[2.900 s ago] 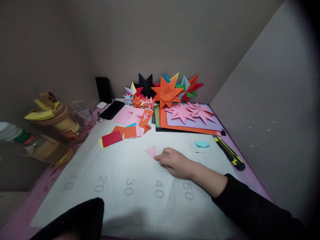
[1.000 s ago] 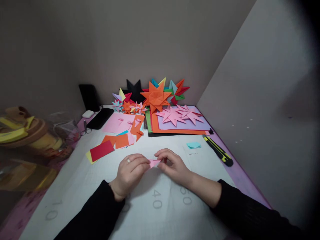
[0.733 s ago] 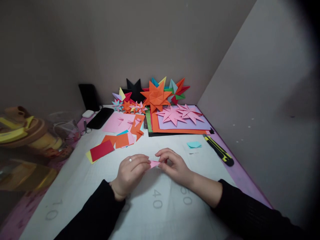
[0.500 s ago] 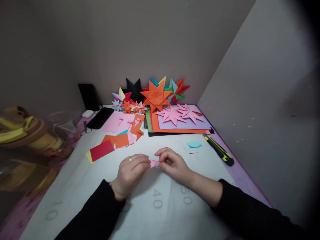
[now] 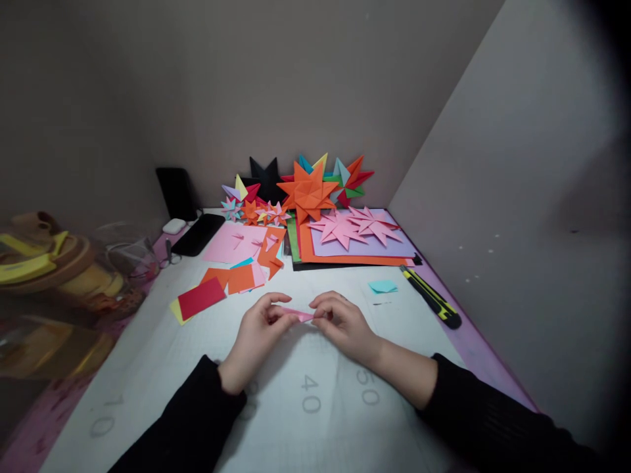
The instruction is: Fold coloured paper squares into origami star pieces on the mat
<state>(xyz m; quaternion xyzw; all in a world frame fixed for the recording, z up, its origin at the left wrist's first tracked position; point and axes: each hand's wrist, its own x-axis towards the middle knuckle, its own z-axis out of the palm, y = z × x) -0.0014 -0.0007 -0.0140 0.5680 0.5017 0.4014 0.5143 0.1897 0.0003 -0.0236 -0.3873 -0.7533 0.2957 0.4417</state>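
Between my two hands is a small folded piece of pink paper (image 5: 304, 316), held just above the white mat. My left hand (image 5: 261, 332) pinches its left part between thumb and fingers. At its right tip, my right hand (image 5: 345, 325) has thumb and forefinger closed on the paper. The fingers cover much of the piece, so its full shape is hidden. A folded light-blue paper (image 5: 383, 286) lies on the mat beyond my right hand.
Left of centre lie a red paper (image 5: 202, 299) and orange papers (image 5: 240, 278). Folded stars, including an orange one (image 5: 308, 190) and pink ones (image 5: 338, 228), stand and lie at the back. A yellow-black cutter (image 5: 431, 299) rests at right; a phone (image 5: 200, 234) lies back left.
My left fingers have lifted and shifted their hold, showing more of the pink paper. My right hand stays nearly in place at its tip.
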